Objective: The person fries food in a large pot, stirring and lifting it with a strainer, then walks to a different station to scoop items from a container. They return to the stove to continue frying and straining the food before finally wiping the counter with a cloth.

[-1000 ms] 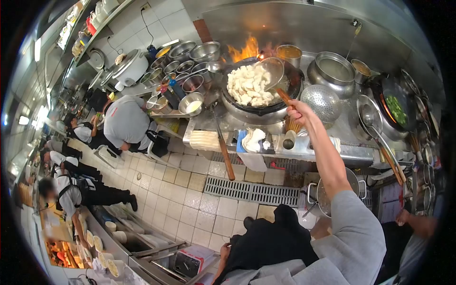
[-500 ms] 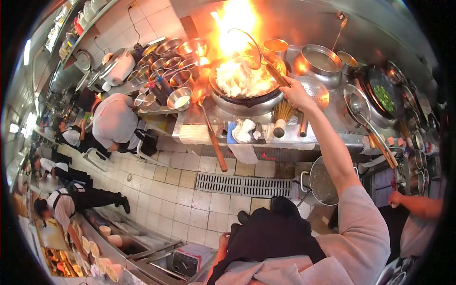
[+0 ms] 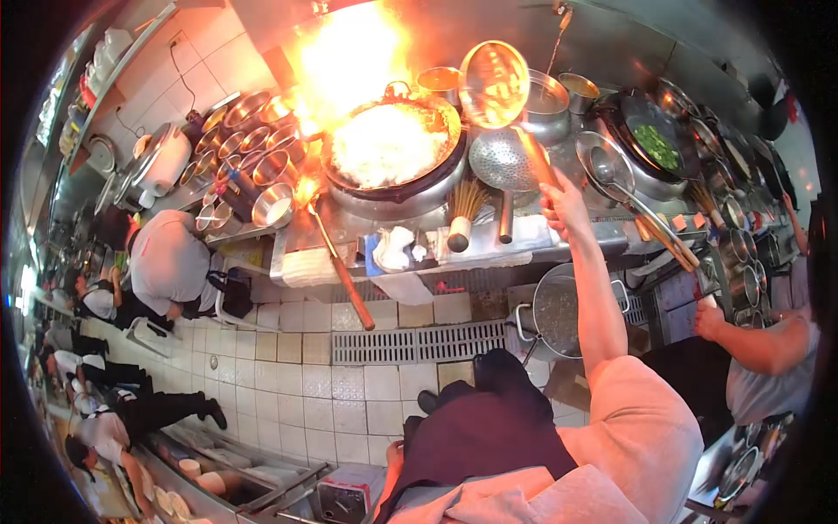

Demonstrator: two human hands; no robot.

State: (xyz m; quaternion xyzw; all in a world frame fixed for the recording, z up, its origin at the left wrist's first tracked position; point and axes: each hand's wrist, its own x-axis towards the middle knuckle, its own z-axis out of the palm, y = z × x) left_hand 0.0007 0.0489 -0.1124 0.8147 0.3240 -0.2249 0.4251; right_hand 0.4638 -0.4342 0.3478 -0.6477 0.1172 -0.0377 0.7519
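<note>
My right hand is closed around the wooden handle of a round strainer, which is raised to the right of the wok. Inside the wok the contents glow too brightly to make out, and large flames rise behind it. A perforated ladle lies beside the wok, with a bamboo brush near its handle. My left hand hangs low by the dark apron, mostly hidden, its fingers not clear.
A long wooden-handled utensil juts over the counter's front edge. Metal bowls crowd the left. A large pot stands low ahead. At the right, a co-worker's arm reaches in near a second wok holding greens.
The strainer has gone from over the wok, where it held pale pieces, to the right and now looks empty. The flames have grown much larger. The view has shifted right.
</note>
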